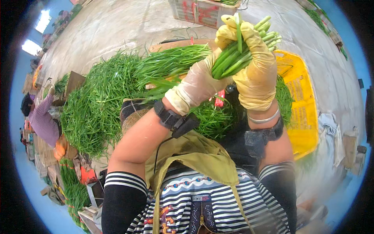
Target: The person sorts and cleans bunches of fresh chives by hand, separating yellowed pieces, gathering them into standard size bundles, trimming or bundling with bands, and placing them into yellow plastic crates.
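Observation:
My left hand (206, 79), in a pale yellow rubber glove, is closed around a bundle of green leafy stalks (230, 60), probably garlic chives. The leaves trail out to the left below the wrist. At the bundle's upper part my right hand (257, 64), in a yellow glove, grips the same stalks, their pale cut ends pointing to the upper right. One leaf stands up between the hands. Left of them, a neat row of stalks (178, 58) lies beside a large loose heap of greens (99, 96). More loose greens (213, 120) lie beneath my wrists.
A yellow plastic crate (304, 102) stands at the right, a pale plastic crate (201, 14) at the top. A wooden board (166, 46) lies behind the stalks. At far left a person in a striped top (45, 120) works near boxes. Tied bundles of greens (71, 187) lie lower left.

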Action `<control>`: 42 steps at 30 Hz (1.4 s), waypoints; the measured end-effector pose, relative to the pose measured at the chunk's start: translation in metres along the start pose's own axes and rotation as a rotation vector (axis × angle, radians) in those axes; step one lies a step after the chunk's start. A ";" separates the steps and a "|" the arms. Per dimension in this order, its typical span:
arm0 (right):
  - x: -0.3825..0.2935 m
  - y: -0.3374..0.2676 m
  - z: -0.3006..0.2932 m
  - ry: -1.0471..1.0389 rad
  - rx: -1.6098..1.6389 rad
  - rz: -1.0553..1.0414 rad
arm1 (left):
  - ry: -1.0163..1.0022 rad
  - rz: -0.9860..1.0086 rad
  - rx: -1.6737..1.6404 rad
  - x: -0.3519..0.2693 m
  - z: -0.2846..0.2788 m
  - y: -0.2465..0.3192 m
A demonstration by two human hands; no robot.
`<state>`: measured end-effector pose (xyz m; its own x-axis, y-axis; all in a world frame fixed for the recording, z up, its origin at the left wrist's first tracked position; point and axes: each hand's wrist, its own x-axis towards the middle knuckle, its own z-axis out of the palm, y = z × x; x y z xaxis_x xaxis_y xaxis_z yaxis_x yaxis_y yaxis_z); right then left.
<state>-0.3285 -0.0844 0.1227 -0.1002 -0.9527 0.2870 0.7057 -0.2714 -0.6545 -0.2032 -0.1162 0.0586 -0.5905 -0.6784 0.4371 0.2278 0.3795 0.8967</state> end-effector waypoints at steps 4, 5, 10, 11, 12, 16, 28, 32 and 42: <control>0.011 -0.020 -0.035 0.096 -0.028 -0.132 | -0.037 -0.154 0.358 0.013 -0.026 -0.003; 0.016 -0.029 -0.047 0.145 -0.045 -0.196 | -0.073 -0.173 0.435 0.010 -0.050 -0.012; 0.019 -0.064 -0.145 0.055 0.132 -0.197 | -0.117 -0.340 0.732 0.032 -0.132 -0.025; 0.016 -0.058 -0.158 0.218 -0.076 -0.224 | -0.123 -0.353 0.714 0.036 -0.144 -0.041; 0.011 -0.052 -0.169 0.387 -0.287 -0.248 | -0.125 -0.353 0.713 0.042 -0.148 -0.048; 0.003 -0.037 -0.205 0.490 -0.284 -0.178 | -0.233 -0.440 1.164 0.059 -0.170 -0.098; -0.014 -0.057 -0.265 0.594 -0.918 -0.110 | -0.509 -0.844 1.374 0.086 -0.173 -0.230; -0.035 -0.080 -0.288 0.624 -1.027 -0.118 | -0.488 -0.687 1.374 0.093 -0.161 -0.228; -0.057 -0.095 -0.277 0.555 -0.668 0.179 | -0.339 -0.228 1.035 0.047 -0.134 -0.179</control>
<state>-0.5843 -0.0421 -0.0250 -0.4761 -0.8703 -0.1258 0.2040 0.0298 -0.9785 -0.1679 -0.3009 -0.0720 -0.7534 -0.6519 0.0858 -0.5755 0.7169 0.3935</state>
